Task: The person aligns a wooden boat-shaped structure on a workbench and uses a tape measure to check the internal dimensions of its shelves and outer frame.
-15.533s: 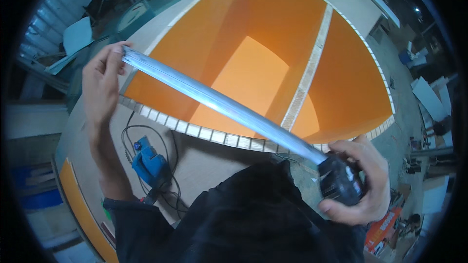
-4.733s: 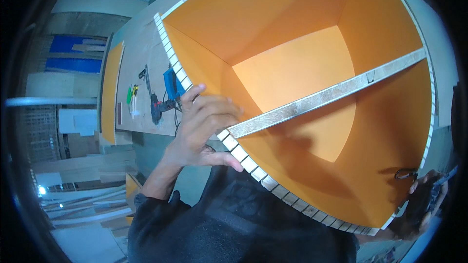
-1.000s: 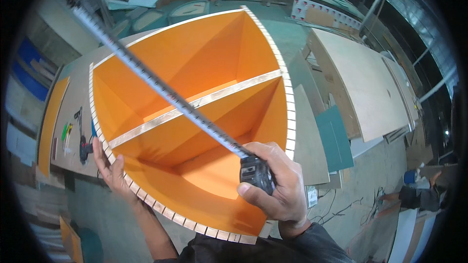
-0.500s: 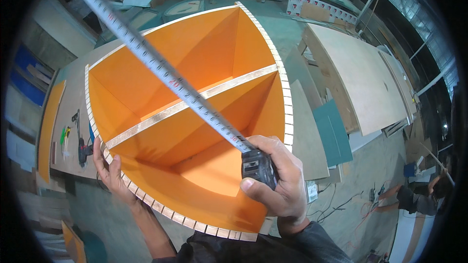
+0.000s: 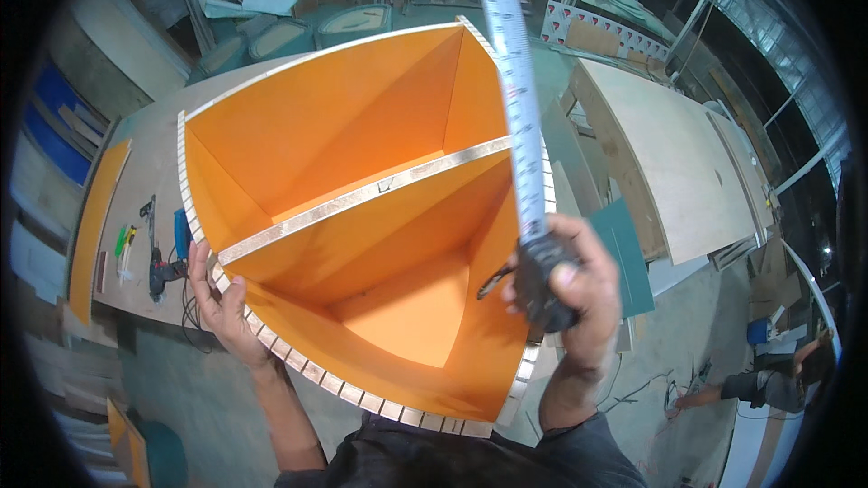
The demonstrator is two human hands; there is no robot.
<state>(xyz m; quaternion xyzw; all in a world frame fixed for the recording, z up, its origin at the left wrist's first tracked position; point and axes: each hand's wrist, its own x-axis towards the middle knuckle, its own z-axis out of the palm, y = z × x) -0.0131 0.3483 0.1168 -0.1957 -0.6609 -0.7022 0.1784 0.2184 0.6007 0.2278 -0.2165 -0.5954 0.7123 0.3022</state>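
Observation:
An orange open cabinet (image 5: 353, 126) with pale slotted edges and one middle shelf (image 5: 362, 199) lies below me. My right hand (image 5: 579, 298) grips a black tape measure (image 5: 545, 285) at the cabinet's right edge. Its extended silver blade (image 5: 506, 63) runs straight up past the cabinet's far right corner and out of the top of the picture. My left hand (image 5: 217, 298) rests on the near left slotted edge of the cabinet, fingers curled over the rim.
A power drill (image 5: 161, 262) and small tools lie on the worktable (image 5: 145, 172) left of the cabinet. Large plywood sheets (image 5: 678, 163) lie to the right. Another person (image 5: 778, 380) crouches at the far right on the floor. Cables trail on the floor.
The blade has swung from pointing up-left across the cabinet to pointing almost straight up along its right side. My right hand rose a little. My left hand stays on the rim.

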